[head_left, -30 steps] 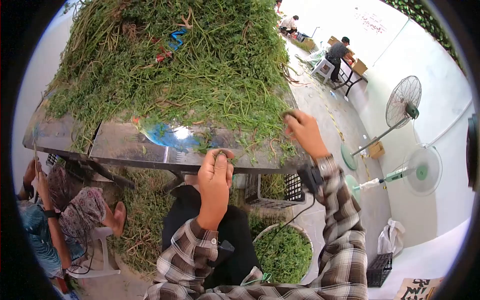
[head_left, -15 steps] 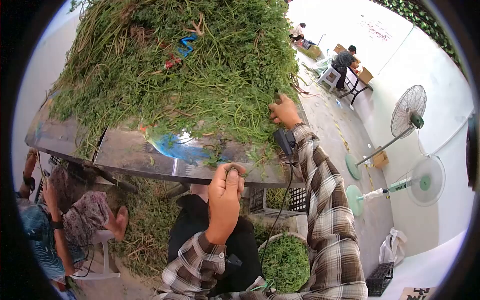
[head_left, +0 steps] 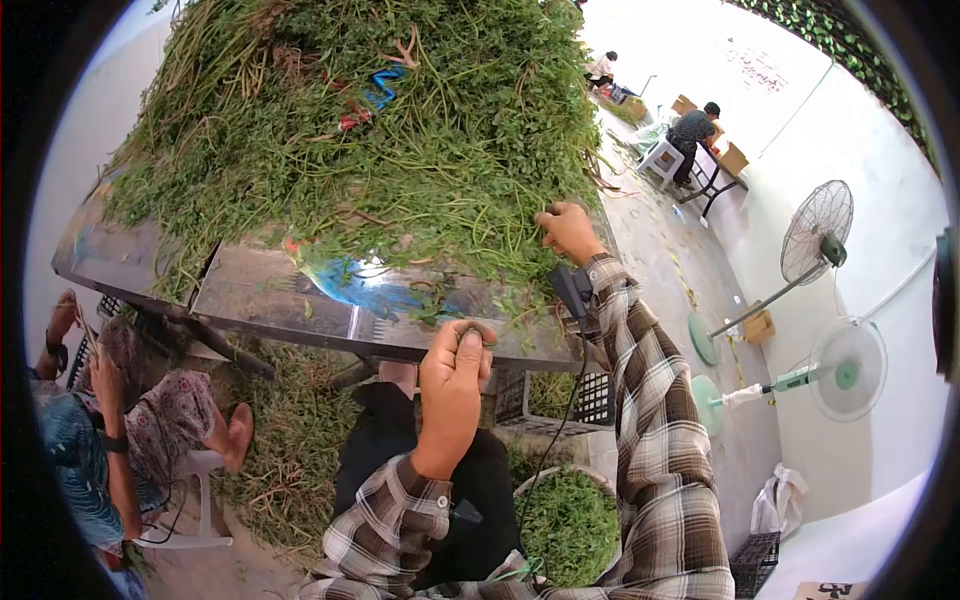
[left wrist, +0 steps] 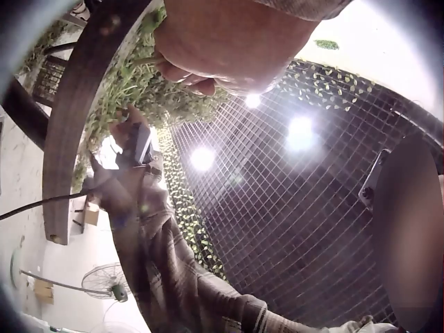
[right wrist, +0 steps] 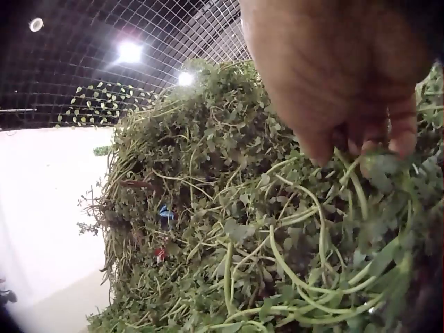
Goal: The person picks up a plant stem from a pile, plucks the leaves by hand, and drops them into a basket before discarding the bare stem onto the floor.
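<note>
A tall heap of leafy green stems [head_left: 420, 180] covers most of the table. My left hand [head_left: 452, 385] is at the table's front edge, its thumb pressed against curled fingers, pinching a bit of greens. Little of those greens shows past the fingers; in the left wrist view the hand [left wrist: 236, 41] hides most of its grip. At the heap's right front side is my right hand [head_left: 572, 232]. In the right wrist view the fingertips of that hand [right wrist: 347, 90] point down into the greens and close around a thin green stem [right wrist: 357, 184].
The dark table's edge [head_left: 300, 335] runs in front of me. Below stand a tub of greens [head_left: 568, 525] and a black crate [head_left: 590, 400]. A seated person [head_left: 110, 430] works at left. Fans [head_left: 815, 235] stand at right. A cable hangs from my right wrist.
My right hand has moved left and forward from the table's right corner into the heap's edge. My left hand keeps its pinch by the table edge. The head view has shifted slightly.
</note>
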A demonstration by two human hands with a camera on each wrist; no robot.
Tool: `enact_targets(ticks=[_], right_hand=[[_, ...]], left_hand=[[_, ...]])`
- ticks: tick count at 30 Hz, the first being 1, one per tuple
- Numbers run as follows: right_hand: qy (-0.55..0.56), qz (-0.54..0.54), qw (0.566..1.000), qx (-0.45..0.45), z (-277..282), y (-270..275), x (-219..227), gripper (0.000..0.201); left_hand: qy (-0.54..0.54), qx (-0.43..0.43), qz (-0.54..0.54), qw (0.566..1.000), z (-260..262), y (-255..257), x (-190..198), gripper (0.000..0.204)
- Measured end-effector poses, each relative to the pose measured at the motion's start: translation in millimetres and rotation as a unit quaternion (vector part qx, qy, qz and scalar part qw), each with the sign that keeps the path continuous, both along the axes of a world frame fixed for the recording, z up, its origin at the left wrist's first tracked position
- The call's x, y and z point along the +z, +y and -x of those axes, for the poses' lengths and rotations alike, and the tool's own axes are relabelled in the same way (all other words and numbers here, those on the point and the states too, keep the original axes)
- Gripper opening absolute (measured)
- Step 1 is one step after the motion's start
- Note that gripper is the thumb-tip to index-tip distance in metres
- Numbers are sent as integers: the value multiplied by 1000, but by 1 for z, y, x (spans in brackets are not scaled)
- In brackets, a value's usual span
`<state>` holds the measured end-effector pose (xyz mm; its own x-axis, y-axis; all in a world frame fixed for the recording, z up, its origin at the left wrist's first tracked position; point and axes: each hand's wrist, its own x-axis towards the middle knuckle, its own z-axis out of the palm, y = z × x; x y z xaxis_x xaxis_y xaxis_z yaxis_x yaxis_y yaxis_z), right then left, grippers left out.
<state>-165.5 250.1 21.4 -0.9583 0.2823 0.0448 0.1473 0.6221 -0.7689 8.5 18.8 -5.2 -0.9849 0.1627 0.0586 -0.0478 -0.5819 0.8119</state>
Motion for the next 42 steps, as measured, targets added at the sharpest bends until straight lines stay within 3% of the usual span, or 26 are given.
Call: enact_targets(ticks=[2, 4, 5, 10, 12, 14, 18, 20, 22, 26, 29, 31, 34, 42], right_hand=[[-27, -32, 999, 1, 7, 3, -5, 18], [71, -183, 981, 11, 19, 11, -16, 18], [70, -182, 981, 10, 22, 18, -18, 18], [228, -101, 968, 12, 18, 29, 27, 21], [271, 34, 962, -19, 1, 21, 63, 22], [290, 176, 941, 5, -19, 13, 96, 21], [204, 26, 979, 3, -39, 0, 82, 18], [198, 37, 979, 12, -57, -10, 71, 18], [188, -85, 978, 40, -70, -18, 61, 24], [192, -127, 972, 44, -116, -60, 51, 21], [225, -155, 957, 102, -144, -81, 38, 18], [297, -250, 904, 178, -156, -85, 21, 19], [248, -288, 901, 208, -179, -96, 13, 21], [257, -344, 872, 233, -202, -102, 7, 24]], left_hand=[[4, -1, 2, 1000, 1, 1, 0, 18], [9, -5, 12, 1000, 2, 1, -2, 18], [8, -5, 13, 1000, 2, 0, -2, 18], [-16, -20, 3, 1000, 0, -5, 4, 17], [-13, -17, 2, 1000, 1, -5, 3, 17], [-10, -13, 1, 1000, 0, -5, 2, 17], [-13, -6, -2, 1000, 0, -3, 5, 17], [-19, -11, -10, 1000, 1, -2, 4, 18], [-12, -32, 14, 999, 2, 0, 0, 20], [-23, -78, 41, 996, 0, -3, 5, 21], [-14, -88, 43, 995, 0, 0, 7, 24], [-8, -81, 28, 996, -1, 2, 8, 26], [22, -62, 35, 997, 2, 5, -2, 28], [33, -5, 103, 994, 4, 10, -13, 29]])
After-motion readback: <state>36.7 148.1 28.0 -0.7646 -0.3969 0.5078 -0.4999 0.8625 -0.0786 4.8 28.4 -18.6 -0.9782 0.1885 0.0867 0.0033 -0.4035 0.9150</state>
